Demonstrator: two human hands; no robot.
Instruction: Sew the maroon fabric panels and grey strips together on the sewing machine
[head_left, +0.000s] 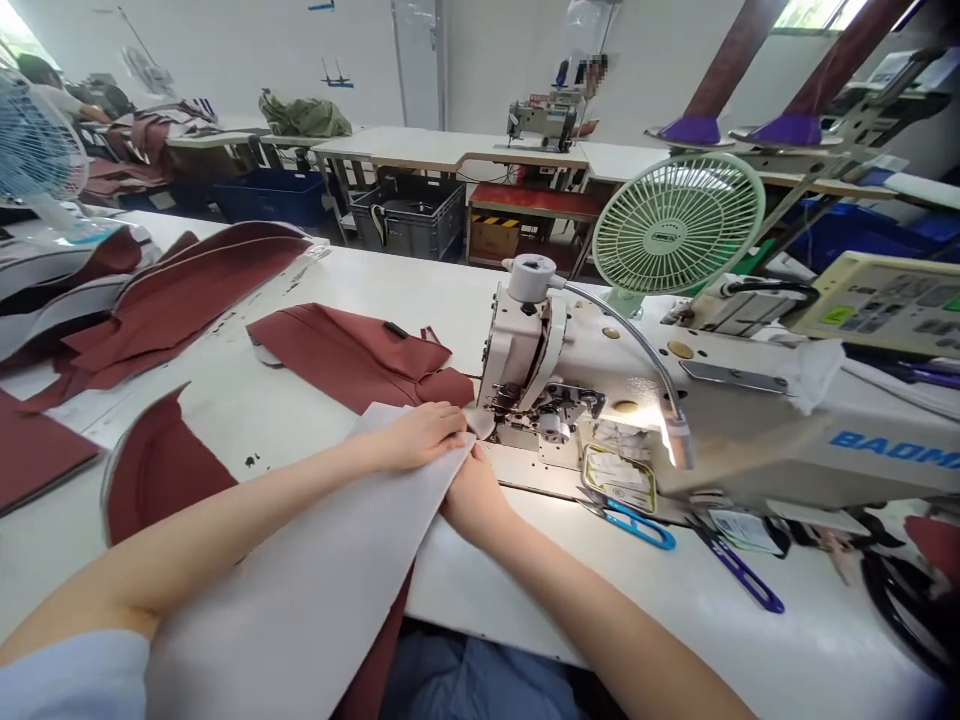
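Observation:
A large fabric panel [300,590], pale grey on the upper face and maroon beneath, runs from my lap up to the sewing machine [525,350]. On its upper edge, just left of the needle area, my left hand [424,437] is closed with bent fingers pressing the cloth. My right hand [474,497] pinches the panel's right edge close beside it; some of its fingers are hidden by the cloth. Behind the hands a stitched maroon piece [352,350] lies against the machine's left side. The exact spot under the presser foot is hard to make out.
Right of the needle are a small tin of white pieces [619,478], blue thread snips [637,525] and purple snips [742,575]. A lit gooseneck lamp [677,440] hangs over the bed. Maroon panels [202,280] pile up left; a green fan [679,225] stands behind.

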